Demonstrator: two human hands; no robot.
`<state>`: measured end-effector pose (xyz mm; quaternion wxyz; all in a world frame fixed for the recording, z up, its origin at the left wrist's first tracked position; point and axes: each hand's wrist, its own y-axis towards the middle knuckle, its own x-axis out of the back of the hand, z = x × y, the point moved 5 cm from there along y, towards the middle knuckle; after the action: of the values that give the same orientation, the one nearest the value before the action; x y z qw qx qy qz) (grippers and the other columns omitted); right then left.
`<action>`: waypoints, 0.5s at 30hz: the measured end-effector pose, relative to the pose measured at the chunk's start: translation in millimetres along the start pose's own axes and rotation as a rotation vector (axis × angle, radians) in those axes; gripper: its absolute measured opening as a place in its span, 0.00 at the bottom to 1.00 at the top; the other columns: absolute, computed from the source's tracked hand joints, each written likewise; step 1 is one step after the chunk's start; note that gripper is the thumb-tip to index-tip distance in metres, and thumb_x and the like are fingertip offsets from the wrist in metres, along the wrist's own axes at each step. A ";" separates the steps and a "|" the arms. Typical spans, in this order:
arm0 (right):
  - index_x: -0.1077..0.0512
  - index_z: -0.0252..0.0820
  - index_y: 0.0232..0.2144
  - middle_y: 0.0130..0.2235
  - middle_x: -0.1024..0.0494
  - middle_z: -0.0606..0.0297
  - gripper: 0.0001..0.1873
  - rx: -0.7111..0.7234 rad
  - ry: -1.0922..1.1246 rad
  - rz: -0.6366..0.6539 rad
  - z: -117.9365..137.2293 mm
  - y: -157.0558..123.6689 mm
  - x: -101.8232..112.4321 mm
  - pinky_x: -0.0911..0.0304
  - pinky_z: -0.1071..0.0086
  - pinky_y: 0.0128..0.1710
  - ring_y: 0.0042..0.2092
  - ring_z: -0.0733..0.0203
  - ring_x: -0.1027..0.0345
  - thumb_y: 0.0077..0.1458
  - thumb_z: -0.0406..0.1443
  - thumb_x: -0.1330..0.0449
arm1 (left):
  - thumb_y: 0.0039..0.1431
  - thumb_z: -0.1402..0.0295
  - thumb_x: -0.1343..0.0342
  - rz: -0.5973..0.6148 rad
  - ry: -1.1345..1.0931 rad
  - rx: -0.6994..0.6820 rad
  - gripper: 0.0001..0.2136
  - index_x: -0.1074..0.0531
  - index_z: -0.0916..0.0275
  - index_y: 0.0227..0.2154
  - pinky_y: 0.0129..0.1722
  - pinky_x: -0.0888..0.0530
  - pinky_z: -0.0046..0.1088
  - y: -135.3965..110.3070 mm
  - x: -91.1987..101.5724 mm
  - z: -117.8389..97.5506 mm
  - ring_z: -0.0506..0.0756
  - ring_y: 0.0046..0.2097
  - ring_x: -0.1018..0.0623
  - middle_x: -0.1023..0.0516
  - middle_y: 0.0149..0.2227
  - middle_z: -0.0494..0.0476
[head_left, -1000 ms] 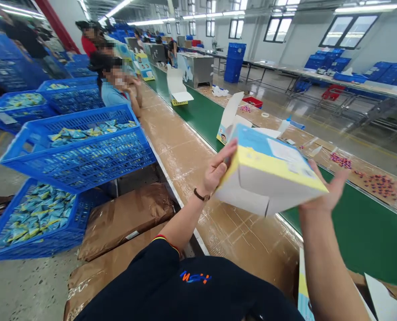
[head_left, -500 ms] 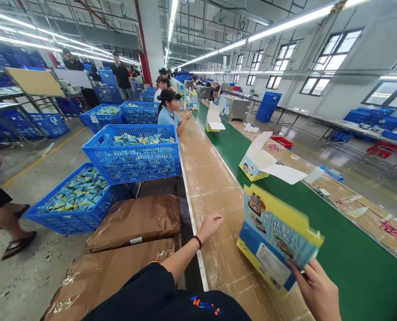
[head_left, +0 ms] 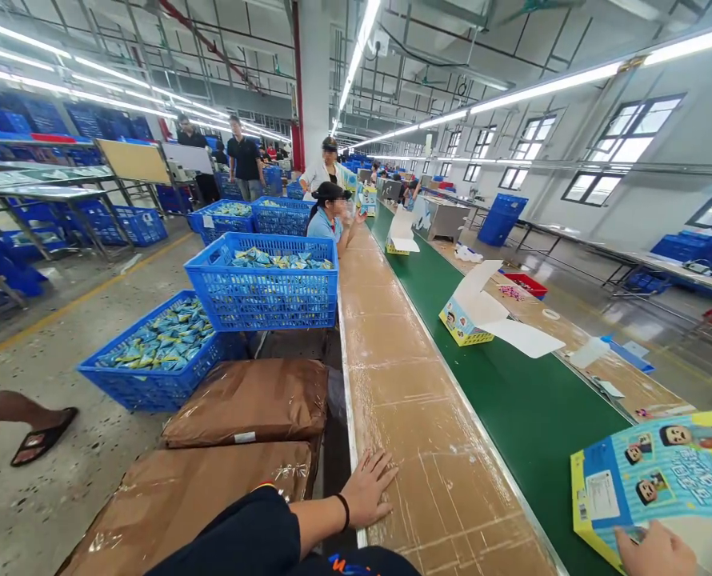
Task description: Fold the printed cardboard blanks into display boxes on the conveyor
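My left hand (head_left: 368,486) lies flat on the brown-covered tabletop (head_left: 392,376), near its left edge, fingers spread and holding nothing. At the lower right my right hand (head_left: 659,550) grips the near side of a blue-and-yellow printed cardboard box (head_left: 602,496), thumb and fingers closed on it; part of this hand is cut off by the frame. The box is tilted over the green conveyor belt (head_left: 548,424), and I cannot tell whether it touches the belt. Further along the belt stands an open printed carton (head_left: 465,322) with white flaps spread.
Blue crates (head_left: 260,292) of small blue-and-yellow packets stand on the left, above brown wrapped cartons (head_left: 248,400). A seated co-worker (head_left: 327,216) is at the table further up. Across the belt are a red tray (head_left: 527,283) and a blue tray (head_left: 632,356).
The box in my right hand has moved right, from above the tabletop to over the belt. My left hand has come down and opened flat on the table. The view has shifted left.
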<state>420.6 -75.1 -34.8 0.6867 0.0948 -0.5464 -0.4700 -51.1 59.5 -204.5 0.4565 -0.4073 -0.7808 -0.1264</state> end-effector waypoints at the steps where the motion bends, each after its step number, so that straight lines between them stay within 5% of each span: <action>1: 0.40 0.59 0.20 0.20 0.41 0.57 0.11 -0.022 0.010 -0.045 -3.2 -1.6 -2.5 0.37 0.36 0.30 0.32 0.24 0.30 0.39 0.53 0.46 | 0.64 0.47 0.47 -0.002 0.002 0.002 0.37 0.44 0.57 0.72 0.73 0.53 0.61 0.3 2.8 -0.8 0.69 0.76 0.49 0.50 0.75 0.67; 2: 0.34 0.61 0.27 0.24 0.37 0.55 0.12 -0.054 0.021 -0.098 -1.7 -6.0 -2.3 0.36 0.33 0.36 0.40 0.20 0.28 0.41 0.54 0.46 | 0.64 0.48 0.47 0.000 0.010 0.006 0.36 0.44 0.56 0.72 0.73 0.53 0.60 0.1 5.7 -1.9 0.69 0.76 0.49 0.49 0.75 0.67; 4: 0.28 0.56 0.46 0.33 0.30 0.49 0.29 -0.140 0.008 -0.144 15.4 -26.0 4.1 0.36 0.33 0.50 0.53 0.20 0.31 0.44 0.56 0.47 | 0.65 0.52 0.47 0.016 0.043 0.018 0.35 0.44 0.56 0.72 0.73 0.52 0.60 -2.7 11.3 -4.2 0.68 0.76 0.49 0.48 0.75 0.66; 7: 0.31 0.32 0.52 0.42 0.27 0.38 0.43 -0.312 0.108 -0.034 64.7 -79.4 19.3 0.34 0.32 0.52 0.45 0.26 0.28 0.45 0.59 0.49 | 0.65 0.61 0.48 0.065 0.141 0.053 0.33 0.43 0.57 0.71 0.73 0.51 0.60 -11.7 18.8 -4.2 0.68 0.76 0.47 0.46 0.75 0.66; 9: 0.32 0.33 0.53 0.47 0.26 0.38 0.43 -0.404 0.251 0.058 97.2 -117.7 27.1 0.29 0.39 0.46 0.40 0.39 0.26 0.48 0.61 0.48 | 0.65 0.65 0.49 0.070 0.238 0.080 0.31 0.41 0.60 0.70 0.73 0.49 0.59 -15.9 23.7 0.3 0.67 0.75 0.45 0.43 0.74 0.68; 11: 0.31 0.38 0.52 0.47 0.25 0.45 0.39 -0.519 0.199 0.012 110.3 -151.7 43.3 0.27 0.48 0.45 0.41 0.45 0.26 0.52 0.61 0.49 | 0.66 0.67 0.52 0.025 0.332 0.093 0.28 0.37 0.62 0.68 0.72 0.46 0.59 -15.2 27.2 7.1 0.67 0.74 0.42 0.39 0.72 0.71; 15: 0.31 0.39 0.54 0.50 0.25 0.47 0.35 -0.778 -0.015 -0.123 88.8 -219.2 115.5 0.28 0.52 0.50 0.48 0.46 0.27 0.54 0.57 0.43 | 0.65 0.67 0.52 -0.133 0.355 -0.015 0.24 0.30 0.63 0.63 0.70 0.42 0.57 -7.6 24.4 14.9 0.67 0.71 0.37 0.34 0.68 0.71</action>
<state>222.8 -246.0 -65.5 0.6380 -0.1434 -0.3256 -0.6829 -72.1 75.9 -191.5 0.5748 -0.3294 -0.7123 -0.2319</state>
